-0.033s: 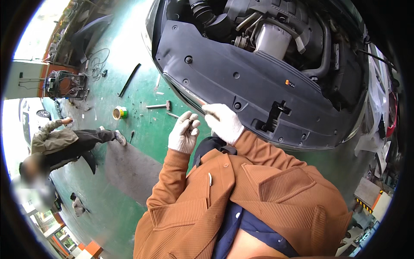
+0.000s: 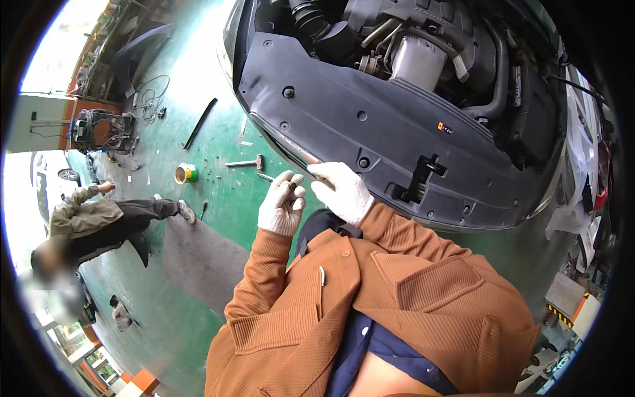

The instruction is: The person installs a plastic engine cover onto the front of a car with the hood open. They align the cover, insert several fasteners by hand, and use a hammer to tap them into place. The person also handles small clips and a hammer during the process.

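Observation:
My left hand (image 2: 280, 206), in a white knit glove, is closed around a slim tool (image 2: 265, 176). Its thin metal shaft points out to the left, and a dark part shows between the fingers. Beside it, my right hand (image 2: 344, 192), also gloved, holds nothing that I can see; its fingers reach leftward, slightly bent, close to the front edge of a car. That car's black plastic cover (image 2: 331, 112) spreads ahead of me, with round fasteners and a dark latch (image 2: 423, 177). Whether the right fingertips touch the edge I cannot tell.
Behind the cover lies the exposed engine (image 2: 423, 56). On the green floor to the left are a hammer (image 2: 248, 162), a tin (image 2: 185, 173), a black strip (image 2: 200, 123) and a grey mat (image 2: 202, 261). Another person (image 2: 106, 212) stands at the far left.
My right hand has drawn slightly down and left from the car's edge, its fingers a little straighter. The left hand stays in place with the slim tool.

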`<action>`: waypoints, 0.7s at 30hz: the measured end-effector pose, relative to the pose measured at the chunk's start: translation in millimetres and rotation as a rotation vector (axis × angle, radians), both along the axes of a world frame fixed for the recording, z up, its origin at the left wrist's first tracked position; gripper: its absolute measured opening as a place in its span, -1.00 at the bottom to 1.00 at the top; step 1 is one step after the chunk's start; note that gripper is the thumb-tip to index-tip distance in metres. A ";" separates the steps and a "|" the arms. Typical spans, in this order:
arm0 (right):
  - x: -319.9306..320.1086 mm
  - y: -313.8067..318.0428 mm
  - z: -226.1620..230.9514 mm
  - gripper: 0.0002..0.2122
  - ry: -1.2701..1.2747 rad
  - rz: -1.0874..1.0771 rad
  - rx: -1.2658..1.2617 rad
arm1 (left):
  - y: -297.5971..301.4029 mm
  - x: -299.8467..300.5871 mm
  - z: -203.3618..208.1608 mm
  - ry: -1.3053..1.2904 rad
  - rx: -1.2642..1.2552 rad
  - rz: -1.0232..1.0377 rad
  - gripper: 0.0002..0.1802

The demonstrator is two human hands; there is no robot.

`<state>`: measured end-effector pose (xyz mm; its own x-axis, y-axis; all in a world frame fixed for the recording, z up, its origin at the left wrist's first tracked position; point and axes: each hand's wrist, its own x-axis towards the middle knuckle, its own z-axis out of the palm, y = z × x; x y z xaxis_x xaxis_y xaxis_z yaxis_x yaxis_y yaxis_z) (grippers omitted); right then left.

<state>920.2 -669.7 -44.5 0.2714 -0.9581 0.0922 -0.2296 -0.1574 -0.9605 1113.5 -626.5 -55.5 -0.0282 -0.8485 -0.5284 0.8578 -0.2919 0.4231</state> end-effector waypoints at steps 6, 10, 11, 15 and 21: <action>-1.0 -17.4 26.1 -0.70 0.072 0.123 -0.293 | -0.4 -23.7 9.7 -0.127 -0.024 -0.008 -0.72; 7.7 -22.0 17.5 -0.74 0.076 0.059 -0.248 | -12.2 -18.5 5.8 -0.242 -0.058 -0.061 -0.76; 9.9 -26.4 16.0 -0.75 0.095 0.050 -0.248 | -18.7 -15.3 4.8 -0.251 -0.081 -0.085 -0.77; 18.2 -43.8 13.7 -0.80 -0.009 -0.038 0.041 | -48.3 -8.7 5.1 -0.233 -0.072 -0.150 -0.71; 61.0 -82.6 14.4 -0.80 -0.154 -0.158 0.314 | -108.1 40.0 -8.5 -0.203 -0.127 -0.288 -0.74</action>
